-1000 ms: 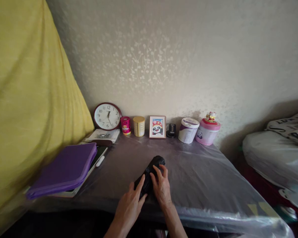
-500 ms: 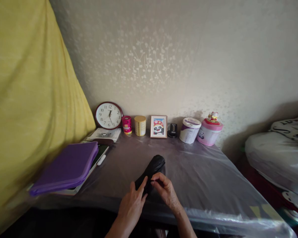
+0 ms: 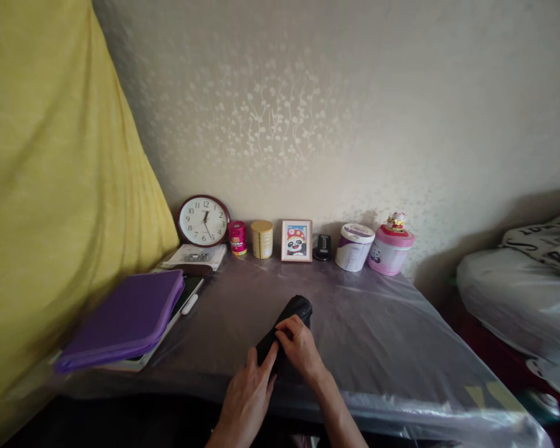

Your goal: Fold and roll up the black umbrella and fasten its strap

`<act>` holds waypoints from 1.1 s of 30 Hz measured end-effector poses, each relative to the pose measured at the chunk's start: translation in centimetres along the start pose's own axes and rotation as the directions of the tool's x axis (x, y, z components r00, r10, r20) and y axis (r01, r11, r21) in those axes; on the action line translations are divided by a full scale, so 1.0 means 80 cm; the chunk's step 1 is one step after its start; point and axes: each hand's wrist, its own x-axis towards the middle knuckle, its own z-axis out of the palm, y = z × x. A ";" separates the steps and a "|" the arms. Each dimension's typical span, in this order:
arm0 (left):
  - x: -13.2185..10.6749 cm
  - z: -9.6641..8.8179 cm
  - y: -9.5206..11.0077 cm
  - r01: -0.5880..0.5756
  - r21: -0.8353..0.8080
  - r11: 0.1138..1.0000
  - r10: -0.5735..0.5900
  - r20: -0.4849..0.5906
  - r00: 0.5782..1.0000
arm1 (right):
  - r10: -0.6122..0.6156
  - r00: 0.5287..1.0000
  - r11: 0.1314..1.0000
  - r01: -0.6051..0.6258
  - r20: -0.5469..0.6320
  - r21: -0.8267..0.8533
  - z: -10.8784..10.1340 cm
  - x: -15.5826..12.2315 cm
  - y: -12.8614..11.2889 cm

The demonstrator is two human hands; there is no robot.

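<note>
A black folded umbrella lies slanted on the table near its front edge, its far end pointing away and to the right. My left hand grips the near part from the left, its index finger stretched along the top. My right hand is over the middle of the umbrella, thumb and index finger pinched together on its dark fabric close to my left fingertip. Whether a strap or a fold of cloth is in that pinch is too small to tell. Both hands hide much of the umbrella's near half.
A purple zip folder lies on books at the left, beside a small white object. Along the wall stand a clock, a pink can, a yellow-lidded can, a picture frame and two tubs. A yellow curtain hangs left.
My right hand has moved slightly left and up, from beside the umbrella onto its top, keeping its pinch. My left hand stays on the umbrella. The view has shifted slightly.
</note>
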 end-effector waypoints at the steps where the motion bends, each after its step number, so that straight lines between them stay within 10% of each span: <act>1: -0.001 0.000 0.000 0.002 -0.015 1.000 -0.002 -0.007 1.000 | 0.007 1.000 0.999 -0.008 -0.011 -0.033 0.002 0.001 -0.001; 15: 0.005 -0.019 -0.010 0.032 -0.208 0.978 0.004 0.171 0.985 | 0.453 0.890 0.779 -0.369 -0.049 0.507 -0.027 0.002 0.013; 24: -0.007 0.025 -0.041 0.007 -0.444 0.896 0.119 0.255 0.960 | 0.404 0.914 0.869 -0.374 -0.029 0.324 -0.022 -0.022 0.003; 33: -0.025 0.057 -0.047 -0.004 -0.288 0.958 0.013 0.028 1.000 | 0.124 0.991 0.985 -0.118 0.040 -0.124 -0.003 -0.010 -0.029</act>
